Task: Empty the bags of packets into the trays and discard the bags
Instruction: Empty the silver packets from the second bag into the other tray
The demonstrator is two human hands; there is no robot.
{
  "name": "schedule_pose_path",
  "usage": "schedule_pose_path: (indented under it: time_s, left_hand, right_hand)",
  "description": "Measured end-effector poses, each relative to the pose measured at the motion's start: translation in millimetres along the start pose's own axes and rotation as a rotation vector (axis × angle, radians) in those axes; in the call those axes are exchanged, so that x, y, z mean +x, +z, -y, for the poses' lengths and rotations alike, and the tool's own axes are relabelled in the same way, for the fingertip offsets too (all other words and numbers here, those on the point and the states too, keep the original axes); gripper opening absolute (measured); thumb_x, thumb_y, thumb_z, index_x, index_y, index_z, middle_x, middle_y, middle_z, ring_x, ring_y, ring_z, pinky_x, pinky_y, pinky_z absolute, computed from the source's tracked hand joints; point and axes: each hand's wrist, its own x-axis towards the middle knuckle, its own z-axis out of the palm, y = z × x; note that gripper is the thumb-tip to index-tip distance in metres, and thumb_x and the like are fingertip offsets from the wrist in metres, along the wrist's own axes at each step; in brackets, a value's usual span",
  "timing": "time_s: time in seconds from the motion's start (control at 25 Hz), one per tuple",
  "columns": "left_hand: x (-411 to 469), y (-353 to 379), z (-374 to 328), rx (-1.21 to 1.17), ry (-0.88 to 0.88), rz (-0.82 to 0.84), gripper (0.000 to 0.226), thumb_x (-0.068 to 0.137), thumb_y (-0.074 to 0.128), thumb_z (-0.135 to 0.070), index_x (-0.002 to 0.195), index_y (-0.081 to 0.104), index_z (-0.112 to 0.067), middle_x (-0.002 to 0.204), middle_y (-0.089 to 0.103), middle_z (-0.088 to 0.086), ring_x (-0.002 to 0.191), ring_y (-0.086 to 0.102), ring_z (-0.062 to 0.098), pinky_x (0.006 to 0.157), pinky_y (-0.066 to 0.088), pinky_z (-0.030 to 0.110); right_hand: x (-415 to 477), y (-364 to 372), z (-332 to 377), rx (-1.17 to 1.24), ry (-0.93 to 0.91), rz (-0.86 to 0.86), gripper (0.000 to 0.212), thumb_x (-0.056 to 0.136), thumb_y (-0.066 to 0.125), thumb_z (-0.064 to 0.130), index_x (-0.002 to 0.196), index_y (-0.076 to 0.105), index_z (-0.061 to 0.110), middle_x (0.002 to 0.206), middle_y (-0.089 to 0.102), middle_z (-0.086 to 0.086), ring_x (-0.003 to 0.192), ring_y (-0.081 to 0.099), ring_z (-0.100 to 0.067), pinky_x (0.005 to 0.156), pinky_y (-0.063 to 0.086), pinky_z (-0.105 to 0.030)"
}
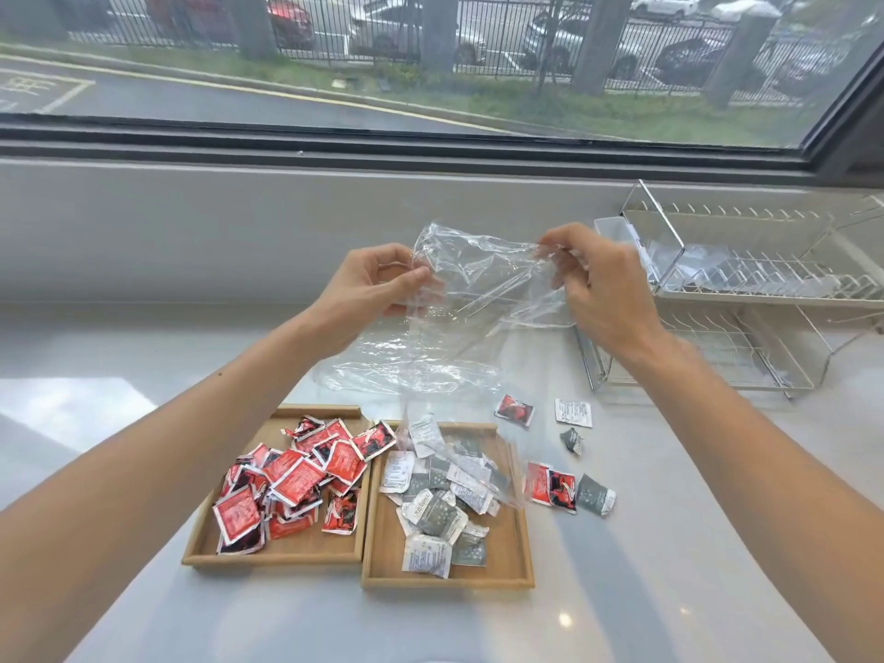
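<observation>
Clear plastic, a limp bag (pixel 478 279), is stretched between both hands above the bench (pixel 669 567). The left hand (pixel 373 289) pinches one top corner and the right hand (pixel 602 289) the other, fingers (pixel 557 253) curled tight on the film. It looks empty. Below the fingers, nearer the person, sit two wooden trays: the left tray (pixel 268 559) heaped with red packets (pixel 292 476), the right tray (pixel 445 580) with grey-and-white packets (pixel 435 512). Emptying seems largely done. Left to do, I judge: discard this bag, lift off a second clear film (pixel 497 464) lying across the right tray's far side, and gather the stray packets (pixel 564 490) scattered on the bench below the right fingers.
</observation>
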Motion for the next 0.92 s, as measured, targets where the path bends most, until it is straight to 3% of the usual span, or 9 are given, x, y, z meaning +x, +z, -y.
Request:
schedule_pose_path:
  time_s: [0.08, 0.16, 0.32, 0.4, 0.48, 0.56, 0.68, 0.8, 0.92]
  left_hand:
    - [-2, 2, 0, 0.020, 0.014, -0.021, 0.033, 0.088, 0.070, -0.031, 0.107, 0.063, -0.006, 0.108, 0.075, 0.009, 0.100, 0.071, 0.029, 0.085, 0.059, 0.041]
    - [-3, 1, 2, 0.109, -0.008, -0.015, 0.045, 0.086, 0.070, -0.043, 0.121, 0.060, -0.017, 0.118, 0.072, 0.003, 0.106, 0.069, 0.021, 0.087, 0.056, 0.033]
    - [-10, -9, 23, 0.305, -0.244, 0.158, 0.081, 0.072, 0.074, -0.061, 0.141, 0.040, -0.036, 0.136, 0.055, -0.016, 0.118, 0.058, -0.002, 0.096, 0.046, 0.027]
    - [-14, -14, 38, 0.329, -0.352, 0.217, 0.082, 0.071, 0.079, -0.054, 0.141, 0.041, -0.033, 0.132, 0.059, -0.011, 0.115, 0.061, 0.001, 0.097, 0.049, 0.028]
    - [-14, -20, 49, 0.345, -0.434, 0.176, 0.072, 0.072, 0.081, -0.045, 0.134, 0.051, -0.024, 0.120, 0.067, -0.001, 0.105, 0.068, 0.011, 0.095, 0.053, 0.035]
    - [-8, -27, 56, 0.408, -0.466, 0.099, 0.047, 0.075, 0.079, -0.039, 0.116, 0.063, -0.021, 0.108, 0.072, 0.004, 0.097, 0.072, 0.018, 0.089, 0.055, 0.036]
    - [14, -48, 61, 0.632, -0.440, -0.003, 0.021, 0.084, 0.075, -0.032, 0.098, 0.067, -0.018, 0.092, 0.075, 0.007, 0.089, 0.071, 0.023, 0.077, 0.049, 0.034]
    - [52, -74, 66, 0.903, -0.424, -0.100, 0.018, 0.087, 0.072, -0.032, 0.095, 0.062, -0.019, 0.095, 0.071, 0.010, 0.091, 0.065, 0.029, 0.076, 0.047, 0.033]
    - [92, -89, 81, 1.168, -0.478, -0.144, 0.026, 0.091, 0.062, -0.041, 0.109, 0.060, -0.022, 0.116, 0.065, 0.011, 0.104, 0.060, 0.032, 0.090, 0.047, 0.040]
  right_hand:
    - [0, 0, -1, 0.028, 0.014, -0.014, 0.026, 0.094, 0.049, 0.005, 0.108, 0.067, 0.018, 0.096, 0.073, 0.006, 0.076, 0.067, -0.019, 0.070, 0.056, -0.051]
    - [1, 0, -5, 0.088, 0.058, -0.044, 0.023, 0.095, 0.050, 0.007, 0.105, 0.066, 0.020, 0.091, 0.070, 0.013, 0.070, 0.067, -0.014, 0.070, 0.057, -0.049]
    - [0, 7, -19, 0.184, 0.170, -0.112, 0.017, 0.097, 0.052, 0.009, 0.101, 0.064, 0.020, 0.091, 0.068, 0.012, 0.055, 0.067, -0.010, 0.061, 0.059, -0.041]
    - [-1, 13, -29, 0.214, 0.241, -0.126, 0.017, 0.098, 0.052, 0.009, 0.099, 0.062, 0.023, 0.092, 0.068, 0.008, 0.053, 0.068, -0.011, 0.057, 0.060, -0.041]
    - [-5, 22, -40, 0.226, 0.314, -0.116, 0.019, 0.098, 0.053, 0.008, 0.097, 0.061, 0.024, 0.092, 0.068, 0.005, 0.052, 0.069, -0.011, 0.056, 0.060, -0.041]
    - [-9, 35, -53, 0.233, 0.379, -0.082, 0.017, 0.098, 0.054, 0.008, 0.097, 0.062, 0.023, 0.096, 0.068, 0.001, 0.051, 0.069, -0.012, 0.054, 0.060, -0.041]
    - [-15, 57, -72, 0.227, 0.482, -0.034, 0.013, 0.098, 0.054, 0.010, 0.099, 0.062, 0.020, 0.097, 0.066, -0.001, 0.056, 0.070, -0.017, 0.049, 0.059, -0.036]
    - [-18, 88, -92, 0.208, 0.559, 0.007, 0.019, 0.096, 0.054, 0.003, 0.097, 0.059, 0.021, 0.095, 0.063, 0.000, 0.055, 0.065, -0.014, 0.044, 0.048, -0.015]
    - [-19, 128, -106, 0.282, 0.660, 0.038, 0.023, 0.097, 0.049, -0.002, 0.102, 0.056, 0.019, 0.102, 0.061, -0.004, 0.062, 0.062, -0.015, 0.049, 0.051, -0.022]
